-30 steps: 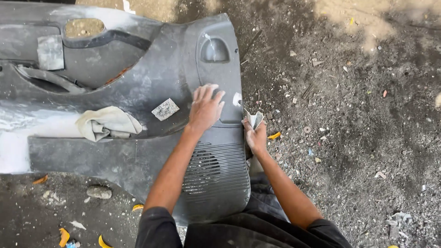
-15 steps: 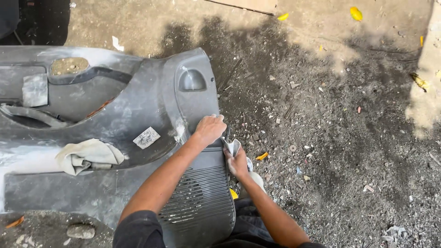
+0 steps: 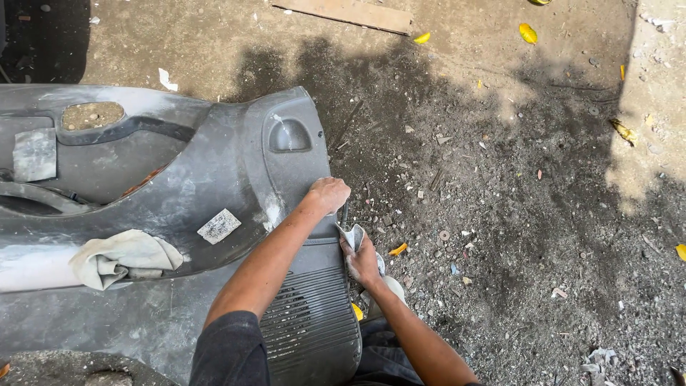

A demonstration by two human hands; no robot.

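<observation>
A large grey plastic door panel (image 3: 179,179) lies flat on the dirt ground, dusty with white sanding marks and a ribbed speaker grille (image 3: 314,314) at its near end. My left hand (image 3: 327,194) curls over the panel's right edge, gripping it. My right hand (image 3: 363,257) presses a folded piece of grey sandpaper (image 3: 352,234) against that same edge, just below the left hand. A small square of sandpaper (image 3: 219,226) rests on the panel's middle.
A crumpled beige rag (image 3: 118,259) lies on the panel's left part. A wooden plank (image 3: 350,14) lies at the far edge of the ground. Yellow leaves (image 3: 527,32), pebbles and debris are scattered over the dark dirt to the right.
My left hand went from lying flat on the panel to curling around its right edge. The right hand with the sandpaper slid lower along the edge. The view shifted, moving the panel leftward.
</observation>
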